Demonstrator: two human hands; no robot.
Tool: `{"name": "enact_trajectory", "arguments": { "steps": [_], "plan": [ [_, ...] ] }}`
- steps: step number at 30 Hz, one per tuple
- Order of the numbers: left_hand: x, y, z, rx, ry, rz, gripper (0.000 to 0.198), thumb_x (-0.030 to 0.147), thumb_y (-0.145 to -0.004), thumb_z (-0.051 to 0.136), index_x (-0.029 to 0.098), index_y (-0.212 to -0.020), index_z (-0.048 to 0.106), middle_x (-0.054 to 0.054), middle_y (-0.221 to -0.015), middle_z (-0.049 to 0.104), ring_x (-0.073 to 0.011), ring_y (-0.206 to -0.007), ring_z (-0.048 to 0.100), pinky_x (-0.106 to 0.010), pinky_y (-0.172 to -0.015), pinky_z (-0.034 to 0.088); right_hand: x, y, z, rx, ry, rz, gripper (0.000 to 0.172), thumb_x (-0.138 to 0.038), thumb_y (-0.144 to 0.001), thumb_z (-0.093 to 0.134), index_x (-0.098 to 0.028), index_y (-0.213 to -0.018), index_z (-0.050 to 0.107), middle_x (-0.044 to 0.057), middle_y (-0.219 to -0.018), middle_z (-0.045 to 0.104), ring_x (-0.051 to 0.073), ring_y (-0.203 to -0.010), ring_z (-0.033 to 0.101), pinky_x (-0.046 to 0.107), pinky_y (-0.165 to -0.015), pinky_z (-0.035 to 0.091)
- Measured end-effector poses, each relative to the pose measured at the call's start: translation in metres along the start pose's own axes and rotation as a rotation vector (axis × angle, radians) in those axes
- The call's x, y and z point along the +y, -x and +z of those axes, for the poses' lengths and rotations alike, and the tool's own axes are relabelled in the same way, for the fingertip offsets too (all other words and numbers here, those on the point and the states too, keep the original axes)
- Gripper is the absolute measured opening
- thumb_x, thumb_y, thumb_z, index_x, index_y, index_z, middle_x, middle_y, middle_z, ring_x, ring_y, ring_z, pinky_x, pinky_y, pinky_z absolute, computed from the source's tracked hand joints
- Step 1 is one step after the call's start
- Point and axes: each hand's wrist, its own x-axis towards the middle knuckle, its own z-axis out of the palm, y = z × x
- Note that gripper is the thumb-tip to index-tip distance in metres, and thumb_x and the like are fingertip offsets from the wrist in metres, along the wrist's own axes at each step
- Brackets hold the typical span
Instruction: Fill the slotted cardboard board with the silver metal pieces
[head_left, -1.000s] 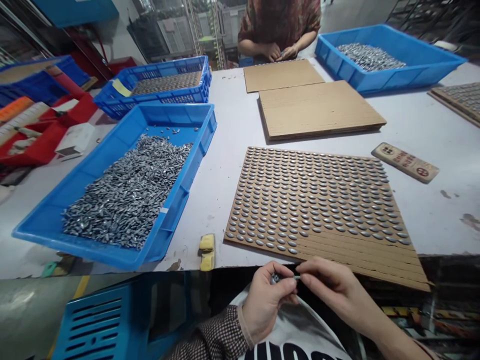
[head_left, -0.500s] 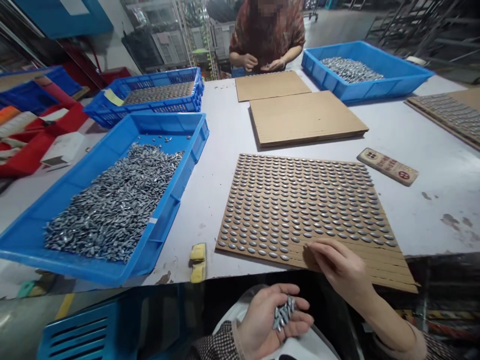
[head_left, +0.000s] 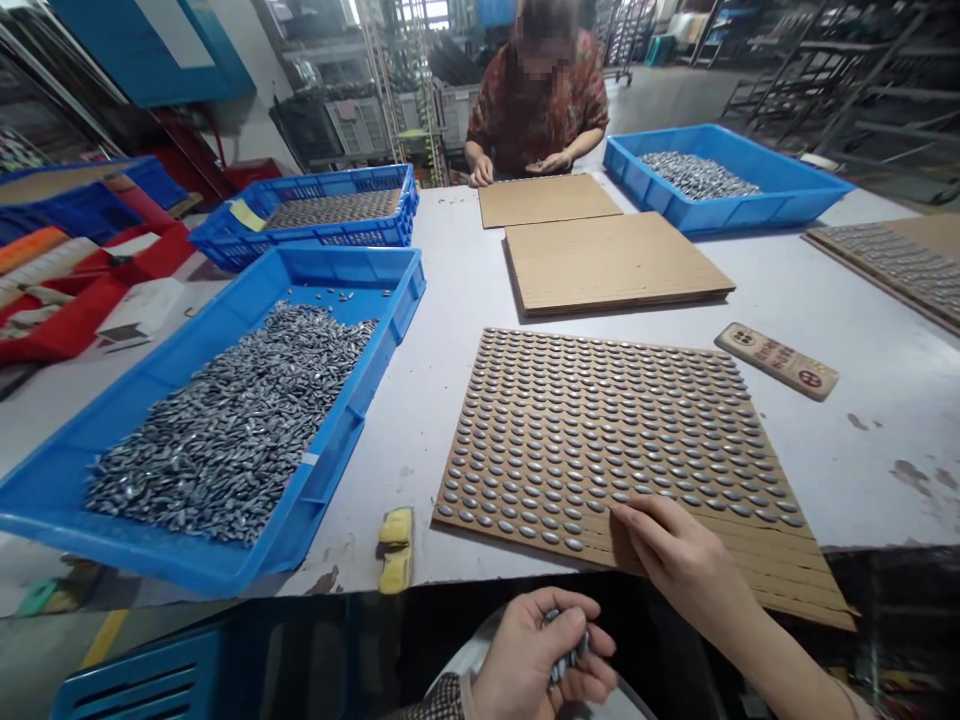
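My left hand (head_left: pixel 541 655) is below the table's front edge, palm up. Its fingers curl round a handful of small grey spindle-shaped metal pieces (head_left: pixel 564 660), and the thumb lies over them. On the table lies a ridged cardboard sheet (head_left: pixel 780 572) carrying rows of the same grey pieces, laid in its grooves. My right hand (head_left: pixel 679 545) touches the sheet near its front edge, just right of the front rows' last pieces. Its thumb and fingertips are pinched together, and whatever they hold is hidden. Bare grooves run to the right of this hand.
A blue tray (head_left: pixel 352 400) heaped with grey pieces stands on the left, a blue crate (head_left: pixel 360 238) behind it. Stacked cardboard (head_left: pixel 622 265) lies beyond the sheet. A marked wooden block (head_left: pixel 776 362) and a yellow object (head_left: pixel 395 550) flank it. Opposite sits a person (head_left: pixel 536 110) beside another blue tray (head_left: pixel 739 212).
My left hand has closed, its thumb moving over the pieces in the palm. The right hand stays at nearly the same place on the sheet. The whole view has shifted downward.
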Motion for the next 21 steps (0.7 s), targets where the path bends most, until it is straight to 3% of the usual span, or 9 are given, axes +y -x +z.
{"name": "enact_trajectory", "arguments": {
  "steps": [3,6,10,16,21],
  "plan": [
    [-0.001,0.000,0.001,-0.003,-0.005,0.033,0.056,0.047,-0.062,0.082,0.014,-0.097,0.053,-0.004,-0.066,0.067,-0.0123,-0.050,0.063,-0.019,-0.045,0.044,0.002,-0.001,0.000,-0.021,-0.013,0.005,0.026,-0.016,-0.095,0.043,-0.021,-0.106,0.066,0.008,-0.098,0.066,0.018,-0.088,0.065,0.031,-0.077,0.055],
    [0.000,-0.001,0.003,-0.018,-0.034,0.065,0.052,0.051,-0.062,0.080,0.017,-0.086,0.048,-0.001,-0.060,0.065,-0.0098,-0.043,0.058,-0.016,-0.038,0.040,0.000,-0.002,-0.003,0.005,-0.038,0.013,0.025,-0.016,-0.095,0.044,-0.022,-0.107,0.065,0.008,-0.100,0.066,0.019,-0.090,0.065,0.031,-0.078,0.056],
    [0.002,-0.001,0.007,-0.006,-0.092,0.088,0.052,0.056,-0.063,0.077,0.019,-0.080,0.046,0.002,-0.053,0.061,-0.0074,-0.035,0.049,-0.014,-0.029,0.028,-0.016,0.005,-0.015,0.056,-0.181,0.064,0.025,-0.017,-0.093,0.050,-0.023,-0.114,0.060,0.009,-0.106,0.065,0.020,-0.094,0.065,0.031,-0.080,0.056],
    [0.001,-0.003,0.014,0.002,-0.126,0.141,0.051,0.059,-0.066,0.073,0.021,-0.080,0.041,0.006,-0.049,0.056,-0.0031,-0.031,0.038,-0.014,-0.029,0.011,-0.059,0.020,-0.024,-0.262,-0.716,0.173,0.017,-0.020,-0.093,0.051,-0.023,-0.106,0.061,0.005,-0.090,0.066,0.016,-0.076,0.065,0.023,-0.067,0.055],
    [0.001,-0.004,0.018,0.016,-0.179,0.148,0.050,0.057,-0.068,0.073,0.022,-0.080,0.041,0.009,-0.044,0.049,-0.0010,-0.030,0.027,-0.016,-0.031,0.009,-0.070,0.024,-0.018,-0.280,-0.923,0.319,0.015,-0.022,-0.093,0.051,-0.020,-0.082,0.061,0.002,-0.078,0.064,0.014,-0.071,0.063,0.022,-0.066,0.053]
  ]
}}
